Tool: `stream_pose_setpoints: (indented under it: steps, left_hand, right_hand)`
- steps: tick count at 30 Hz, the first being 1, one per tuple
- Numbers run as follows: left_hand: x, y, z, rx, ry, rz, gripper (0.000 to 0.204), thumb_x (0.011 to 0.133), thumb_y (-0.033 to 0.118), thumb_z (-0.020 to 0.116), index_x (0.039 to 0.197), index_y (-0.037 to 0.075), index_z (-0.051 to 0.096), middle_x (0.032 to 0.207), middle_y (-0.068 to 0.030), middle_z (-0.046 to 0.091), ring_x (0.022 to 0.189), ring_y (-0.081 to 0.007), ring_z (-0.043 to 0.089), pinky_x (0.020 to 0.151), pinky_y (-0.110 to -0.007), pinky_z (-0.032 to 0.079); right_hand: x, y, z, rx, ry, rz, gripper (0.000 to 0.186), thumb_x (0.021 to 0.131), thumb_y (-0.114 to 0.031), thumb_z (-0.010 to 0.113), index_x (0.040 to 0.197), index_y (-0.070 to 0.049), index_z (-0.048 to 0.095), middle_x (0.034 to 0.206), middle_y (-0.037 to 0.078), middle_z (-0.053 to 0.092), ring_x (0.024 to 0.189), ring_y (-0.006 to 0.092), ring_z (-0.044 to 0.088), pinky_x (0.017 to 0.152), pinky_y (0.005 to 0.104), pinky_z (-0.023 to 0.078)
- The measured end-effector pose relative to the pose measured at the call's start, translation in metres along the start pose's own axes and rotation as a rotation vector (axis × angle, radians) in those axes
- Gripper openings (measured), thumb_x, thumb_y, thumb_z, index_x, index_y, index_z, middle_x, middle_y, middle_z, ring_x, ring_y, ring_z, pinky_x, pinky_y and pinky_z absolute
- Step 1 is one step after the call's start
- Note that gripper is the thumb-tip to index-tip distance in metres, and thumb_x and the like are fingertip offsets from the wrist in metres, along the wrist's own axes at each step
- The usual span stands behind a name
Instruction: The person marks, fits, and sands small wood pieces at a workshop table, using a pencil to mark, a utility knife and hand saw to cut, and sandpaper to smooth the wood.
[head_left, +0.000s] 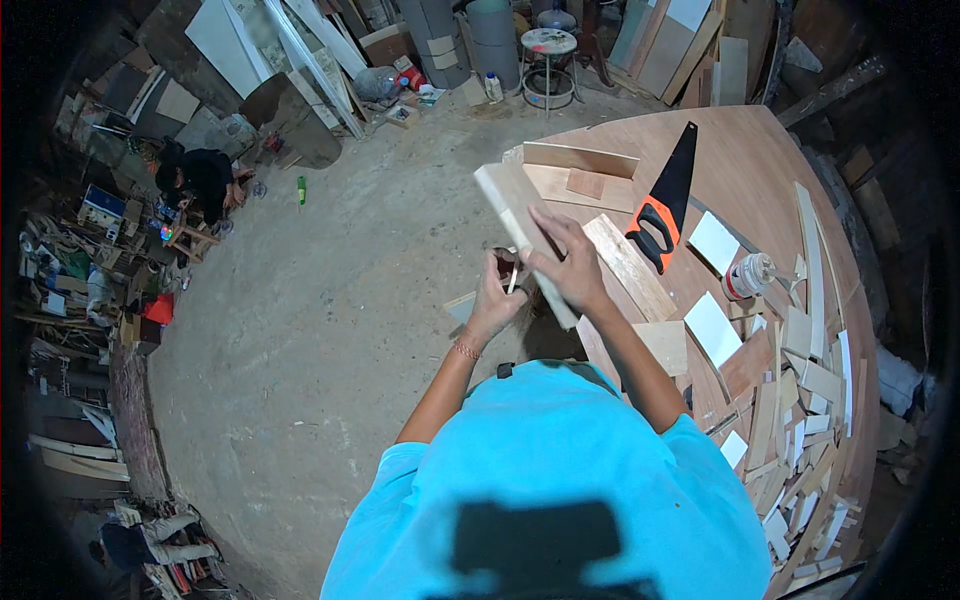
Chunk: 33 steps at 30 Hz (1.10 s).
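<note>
Head view: right hand [568, 268] holds a plank [520, 222] in a full grip, above the tabletop [760, 170] edge. Left hand [497, 292] pinches a thin stick [512, 277] against it. Plank is long and tilted; it may slip and fall on the floor [330, 300], or the stick may drop.

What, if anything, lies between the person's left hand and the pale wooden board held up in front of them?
Nothing visible does. The right hand grips the wooden board directly. The left hand, just beside it, pinches a small thin stick near the board's edge. The handsaw lies apart on the workbench.
</note>
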<state>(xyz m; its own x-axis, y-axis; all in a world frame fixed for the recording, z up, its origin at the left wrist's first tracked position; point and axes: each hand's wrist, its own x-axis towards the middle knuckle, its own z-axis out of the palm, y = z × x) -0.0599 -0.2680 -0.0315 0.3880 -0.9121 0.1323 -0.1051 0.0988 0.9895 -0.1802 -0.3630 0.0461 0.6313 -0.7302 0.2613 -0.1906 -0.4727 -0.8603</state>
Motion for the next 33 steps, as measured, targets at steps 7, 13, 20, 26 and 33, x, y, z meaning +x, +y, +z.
stream_pose_setpoints:
  steps: [7, 13, 20, 26, 33]
  left_hand:
    - [-0.009, 0.034, 0.008, 0.16, 0.133, -0.069, 0.042, 0.066, 0.009, 0.062, 0.103, -0.003, 0.048, 0.087, -0.0147, 0.057, 0.094, -0.0279, 0.053, 0.08, -0.034, 0.043]
    - [0.0, 0.031, 0.004, 0.758, 0.115, -0.024, 0.029, 0.063, 0.009, 0.064, 0.088, -0.002, 0.054, 0.079, -0.0106, 0.059, 0.069, -0.019, 0.057, 0.062, -0.03, 0.045]
    - [-0.007, 0.05, 0.009, 0.645, 0.142, -0.029, 0.028, 0.061, 0.012, 0.064, 0.087, 0.0, 0.059, 0.085, -0.0195, 0.059, 0.082, -0.0339, 0.056, 0.072, -0.037, 0.045]
    - [-0.015, 0.026, 0.013, 0.171, 0.159, 0.032, 0.038, 0.064, 0.007, 0.06, 0.101, -0.001, 0.056, 0.09, -0.012, 0.059, 0.084, -0.0209, 0.056, 0.077, -0.029, 0.043]
    - [-0.019, 0.029, -0.009, -0.452, 0.178, -0.399, 0.052, 0.078, 0.036, 0.059, 0.114, 0.001, 0.044, 0.098, -0.0071, 0.056, 0.084, -0.0163, 0.055, 0.077, -0.031, 0.046]
  right_hand:
    - [-0.02, -0.013, 0.018, -0.215, -0.009, -0.184, 0.061, 0.064, -0.036, 0.067, 0.119, -0.014, 0.051, 0.114, 0.025, 0.044, 0.104, 0.036, 0.046, 0.09, 0.0388, 0.036]
    - [0.001, 0.005, 0.013, 0.155, -0.082, 0.012, 0.062, 0.065, -0.037, 0.066, 0.12, -0.013, 0.05, 0.113, 0.026, 0.046, 0.103, 0.0347, 0.049, 0.089, 0.0363, 0.037]
    - [-0.008, 0.007, 0.011, -0.032, -0.102, -0.066, 0.061, 0.067, -0.038, 0.064, 0.119, -0.011, 0.05, 0.113, 0.025, 0.047, 0.105, 0.0337, 0.048, 0.091, 0.0357, 0.036]
    - [0.026, 0.061, 0.022, 0.274, 0.065, 0.145, 0.054, 0.07, -0.032, 0.062, 0.116, -0.007, 0.052, 0.107, 0.023, 0.055, 0.1, 0.0294, 0.054, 0.086, 0.0333, 0.04]
    - [0.007, 0.031, 0.02, 0.546, -0.027, 0.237, 0.05, 0.076, -0.022, 0.058, 0.122, -0.003, 0.046, 0.086, 0.005, 0.056, 0.074, 0.0091, 0.049, 0.07, 0.0229, 0.041]
